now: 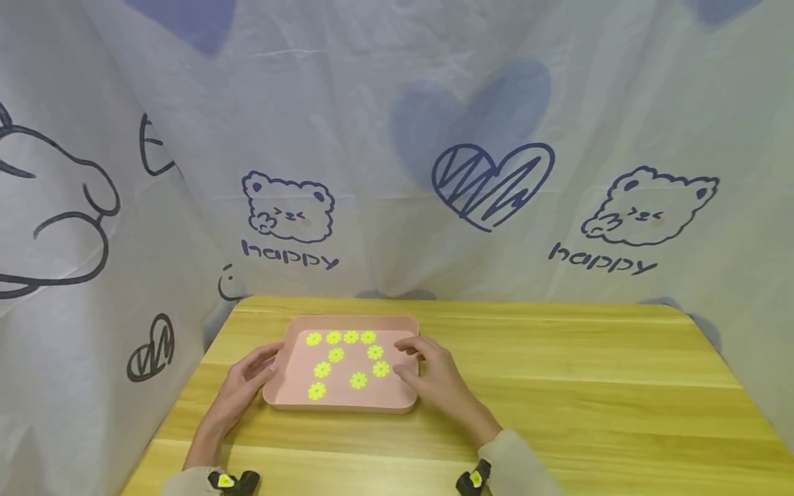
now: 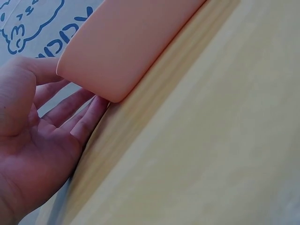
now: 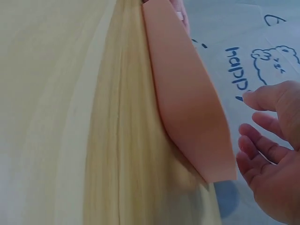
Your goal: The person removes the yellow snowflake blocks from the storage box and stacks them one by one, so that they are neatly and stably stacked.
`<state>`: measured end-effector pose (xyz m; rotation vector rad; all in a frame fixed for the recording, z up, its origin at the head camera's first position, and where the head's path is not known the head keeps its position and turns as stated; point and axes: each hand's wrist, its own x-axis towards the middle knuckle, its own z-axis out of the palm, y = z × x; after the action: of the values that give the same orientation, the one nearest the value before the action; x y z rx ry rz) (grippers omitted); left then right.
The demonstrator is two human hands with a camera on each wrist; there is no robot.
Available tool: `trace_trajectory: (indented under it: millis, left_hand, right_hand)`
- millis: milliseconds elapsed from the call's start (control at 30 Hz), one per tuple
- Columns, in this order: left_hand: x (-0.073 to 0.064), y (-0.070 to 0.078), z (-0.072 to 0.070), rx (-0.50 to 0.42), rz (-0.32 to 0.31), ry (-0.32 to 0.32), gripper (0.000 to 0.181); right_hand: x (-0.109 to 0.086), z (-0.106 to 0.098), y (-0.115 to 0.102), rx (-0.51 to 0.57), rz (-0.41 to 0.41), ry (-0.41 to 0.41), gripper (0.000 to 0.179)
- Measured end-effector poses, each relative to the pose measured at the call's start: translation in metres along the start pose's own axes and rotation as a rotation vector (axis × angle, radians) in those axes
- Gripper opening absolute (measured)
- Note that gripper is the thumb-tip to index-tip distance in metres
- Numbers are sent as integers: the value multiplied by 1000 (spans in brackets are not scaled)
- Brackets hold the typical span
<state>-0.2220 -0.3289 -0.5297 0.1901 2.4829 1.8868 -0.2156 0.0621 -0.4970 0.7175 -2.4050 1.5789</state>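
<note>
The tray point(image 1: 350, 364) sits before me on the table point(image 1: 577, 386), which runs well past it rightward. In the tray, four flower pieces point(image 1: 351, 337) line its far side, three run down its left half, two its right, and one (a little apart) lies nearer its front. My left hand point(image 1: 243, 379) is at its left edge, my right hand point(image 1: 437, 372) at its right; cloth point(image 1: 378, 262) hangs behind it.

Pink tray point(image 1: 288, 397): I see it shallow, round-cornered, long sides running left to right; it sits on the table point(image 1: 595, 386), left of centre, the left hand point(image 1: 238, 386) touching its left end.
Yellow flowers point(image 1: 322, 370): I count ten, notched and separate, all inside the tray.
Their layout: four in a far row, three slanting nearer at left, three curving round at right.
</note>
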Motion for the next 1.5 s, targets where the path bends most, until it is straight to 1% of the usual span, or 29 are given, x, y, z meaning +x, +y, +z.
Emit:
trace_trajectory:
  millis: [67, 167, 233, 367, 433, 567, 667, 867, 1000, 1133, 1267, 1500]
  left_hand:
    - [0, -1, 1, -4, -2, 4, 52]
    - [1, -1, 2, -1, -6, 4, 53]
    - [0, 0, 2, 0, -9, 4, 53]
    - [-1, 3, 1, -8, -4, 4, 52]
    - [-1, 3, 1, -15, 0, 1, 51]
    - [-2, 2, -1, -19, 4, -6, 52]
    - [-3, 0, -1, -20, 1, -2, 52]
    - [-3, -3, -2, -20, -9, 8, 51]
    - [0, -3, -2, -27, -4, 8, 52]
    - [2, -1, -1, -36, 4, 8, 51]
    - [3, -2, 0, -37, 13, 3, 50]
    - [2, -5, -4, -33, 1, 9, 51]
  right_hand:
    - [4, 5, 1, -8, 13, -18, 31]
    - [8, 11, 4, -48, 19, -40, 29]
    - [11, 13, 4, -95, 7, -65, 27]
    - [19, 16, 6, -224, -32, -114, 26]
    - [22, 18, 6, -278, -36, -140, 26]
    - [27, 21, 6, -352, -34, -201, 27]
    - [30, 25, 6, -397, -34, -228, 28]
    - [31, 37, 11, -516, -10, -215, 27]
    - [28, 41, 13, -591, -36, -180, 29]
    - [27, 42, 12, -646, -60, -164, 28]
    - [27, 43, 9, -669, -46, -190, 26]
    - [29, 46, 8, -694, -26, -244, 24]
